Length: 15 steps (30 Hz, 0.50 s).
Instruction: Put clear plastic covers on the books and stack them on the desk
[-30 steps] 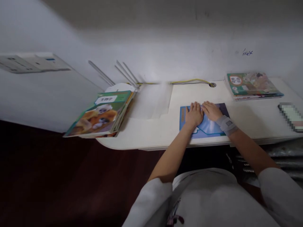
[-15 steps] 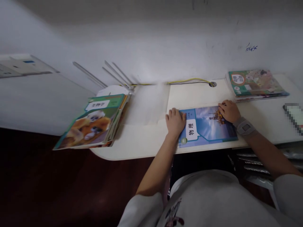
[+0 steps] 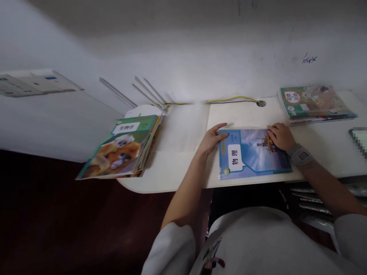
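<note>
A blue physics textbook [image 3: 258, 154] lies flat on the white desk in front of me, its cover showing an offshore rig. At its left edge is my left hand [image 3: 211, 140], turned on its side. The thumb tip touches the cover's upper left corner, and the index finger stretches past the book's back edge, apart from the thumb. My right hand [image 3: 281, 136] rests on the upper right of the cover, fingers laid over it, with a grey watch [image 3: 301, 155] on the wrist.
A stack of textbooks [image 3: 120, 149] with a monkey cover overhangs the desk's left end, beside a white router [image 3: 140, 110] with antennas. Another book stack [image 3: 318, 103] sits at the back right. A yellow cable [image 3: 232, 99] runs to a desk hole [image 3: 261, 103]. A blurred-out device [image 3: 359, 139] lies far right.
My left hand has turned from lying palm-down over the book's left edge to standing on its side, fingers now beyond the corner. My right hand stays on the cover. The view has shifted slightly left.
</note>
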Each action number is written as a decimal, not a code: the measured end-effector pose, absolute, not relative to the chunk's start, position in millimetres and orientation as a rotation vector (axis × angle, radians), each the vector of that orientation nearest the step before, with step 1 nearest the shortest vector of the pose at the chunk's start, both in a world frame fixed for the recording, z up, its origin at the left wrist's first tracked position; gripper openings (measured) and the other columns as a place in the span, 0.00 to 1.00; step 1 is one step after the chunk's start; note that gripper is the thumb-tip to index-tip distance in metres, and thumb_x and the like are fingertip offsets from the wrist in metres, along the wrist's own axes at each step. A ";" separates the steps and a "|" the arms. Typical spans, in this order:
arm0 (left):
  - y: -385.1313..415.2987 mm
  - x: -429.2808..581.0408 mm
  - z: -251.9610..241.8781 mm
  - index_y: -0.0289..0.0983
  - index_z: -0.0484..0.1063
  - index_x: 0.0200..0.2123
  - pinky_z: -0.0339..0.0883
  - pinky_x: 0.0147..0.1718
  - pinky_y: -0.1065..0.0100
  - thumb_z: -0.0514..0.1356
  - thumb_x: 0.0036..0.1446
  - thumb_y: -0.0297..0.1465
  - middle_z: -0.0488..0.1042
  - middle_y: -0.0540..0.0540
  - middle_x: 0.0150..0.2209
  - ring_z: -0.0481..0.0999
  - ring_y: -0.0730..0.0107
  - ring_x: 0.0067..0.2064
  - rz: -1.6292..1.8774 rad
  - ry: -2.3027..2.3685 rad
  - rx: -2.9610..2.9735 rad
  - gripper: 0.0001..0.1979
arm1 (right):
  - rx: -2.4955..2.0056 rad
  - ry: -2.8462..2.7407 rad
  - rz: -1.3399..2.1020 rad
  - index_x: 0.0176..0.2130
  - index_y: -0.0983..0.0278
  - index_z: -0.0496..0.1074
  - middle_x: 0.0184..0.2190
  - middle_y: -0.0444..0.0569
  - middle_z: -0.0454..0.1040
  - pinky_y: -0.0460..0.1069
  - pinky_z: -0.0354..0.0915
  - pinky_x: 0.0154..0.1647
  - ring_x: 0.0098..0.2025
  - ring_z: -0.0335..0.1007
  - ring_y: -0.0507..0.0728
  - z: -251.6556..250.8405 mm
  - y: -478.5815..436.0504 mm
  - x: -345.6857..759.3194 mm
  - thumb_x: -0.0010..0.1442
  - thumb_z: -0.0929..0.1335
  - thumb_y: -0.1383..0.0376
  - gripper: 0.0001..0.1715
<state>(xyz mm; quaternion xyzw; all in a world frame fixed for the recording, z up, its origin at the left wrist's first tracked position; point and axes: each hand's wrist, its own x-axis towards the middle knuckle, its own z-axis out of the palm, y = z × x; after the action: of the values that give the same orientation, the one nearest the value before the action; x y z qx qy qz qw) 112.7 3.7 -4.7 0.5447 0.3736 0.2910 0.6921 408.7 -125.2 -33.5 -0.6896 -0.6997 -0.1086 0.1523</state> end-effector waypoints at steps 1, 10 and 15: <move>7.5 113.0 -3.6 0.34 0.71 0.51 0.69 0.34 0.67 0.70 0.40 0.29 0.75 0.51 0.28 0.74 0.72 0.28 0.601 0.818 1.205 0.31 | -1.971 -2.016 -0.312 0.50 0.69 0.73 0.40 0.58 0.74 0.56 0.57 0.46 0.43 0.65 0.63 -31.9 -125.4 407.7 0.66 0.57 0.61 0.23; 3.5 108.1 11.3 0.35 0.75 0.29 0.67 0.32 0.70 0.67 0.41 0.27 0.76 0.50 0.25 0.72 0.75 0.27 0.595 0.949 1.396 0.08 | -1.785 -2.101 -0.201 0.45 0.66 0.74 0.41 0.56 0.76 0.57 0.56 0.52 0.45 0.67 0.62 -13.9 -117.0 405.9 0.64 0.61 0.59 0.18; -9.1 104.3 18.3 0.35 0.76 0.28 0.67 0.32 0.68 0.67 0.42 0.33 0.76 0.50 0.25 0.72 0.73 0.27 0.640 1.002 1.489 0.09 | -1.680 -2.054 0.188 0.37 0.63 0.75 0.35 0.54 0.77 0.54 0.61 0.43 0.39 0.69 0.60 3.8 -116.7 424.4 0.62 0.62 0.59 0.16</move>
<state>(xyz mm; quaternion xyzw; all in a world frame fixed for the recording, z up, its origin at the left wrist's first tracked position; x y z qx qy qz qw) 104.3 -9.1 18.3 0.6369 0.4284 0.2739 0.5794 424.4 -116.7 3.8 -0.6133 -0.7499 0.0687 0.2385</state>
